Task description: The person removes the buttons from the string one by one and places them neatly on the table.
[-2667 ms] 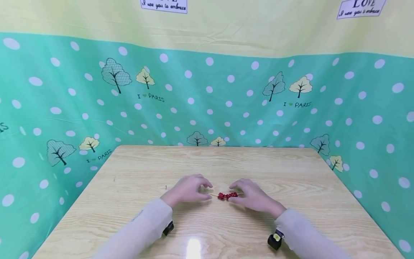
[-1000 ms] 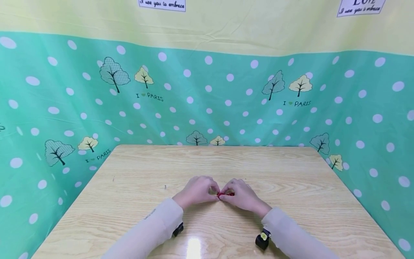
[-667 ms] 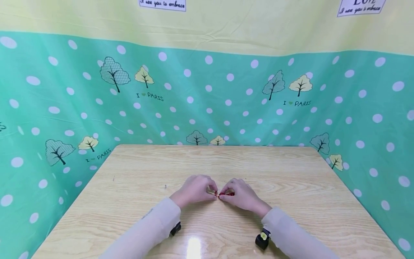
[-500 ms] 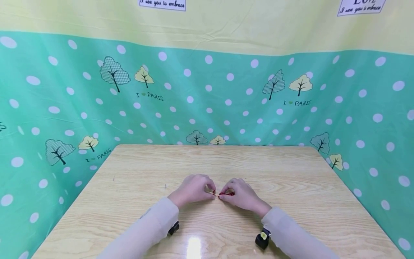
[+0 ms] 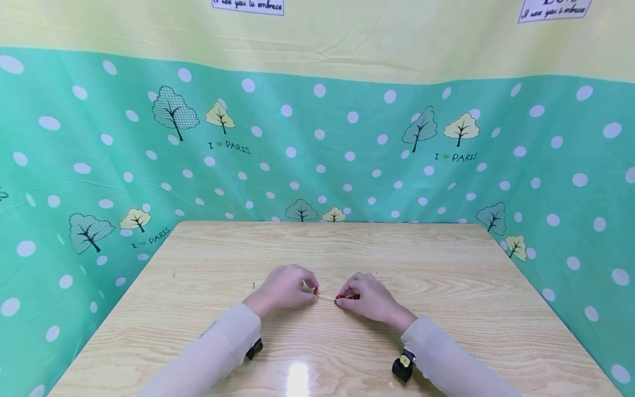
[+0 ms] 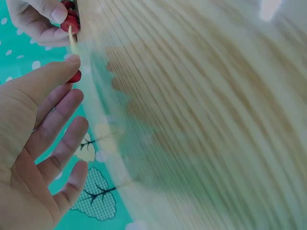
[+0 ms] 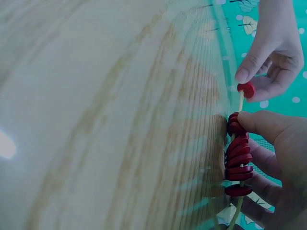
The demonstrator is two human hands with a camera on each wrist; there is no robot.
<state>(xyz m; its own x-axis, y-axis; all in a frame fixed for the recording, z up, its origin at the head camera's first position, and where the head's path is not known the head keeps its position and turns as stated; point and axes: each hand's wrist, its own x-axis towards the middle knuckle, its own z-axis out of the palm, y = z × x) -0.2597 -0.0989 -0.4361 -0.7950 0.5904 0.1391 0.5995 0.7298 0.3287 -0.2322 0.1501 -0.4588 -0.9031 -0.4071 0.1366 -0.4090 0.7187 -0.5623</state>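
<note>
Over the desk point(image 5: 223, 248) | left hand point(image 5: 285, 285) pinches one red bead point(image 7: 246, 89), right hand point(image 5: 369, 298) the bead row point(image 7: 239, 153) | cord point(image 7: 241, 102) probably soft, beads light, maybe slippery; best hold: rims

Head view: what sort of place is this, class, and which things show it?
Likely an indoor booth for recording tabletop handwork: a wood-grain table, a dotted, tree-printed cloth hung behind and at both sides, and black devices at both wrists.

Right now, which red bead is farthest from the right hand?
The red bead pinched by the left hand; bare cord separates it from the other beads.
</note>
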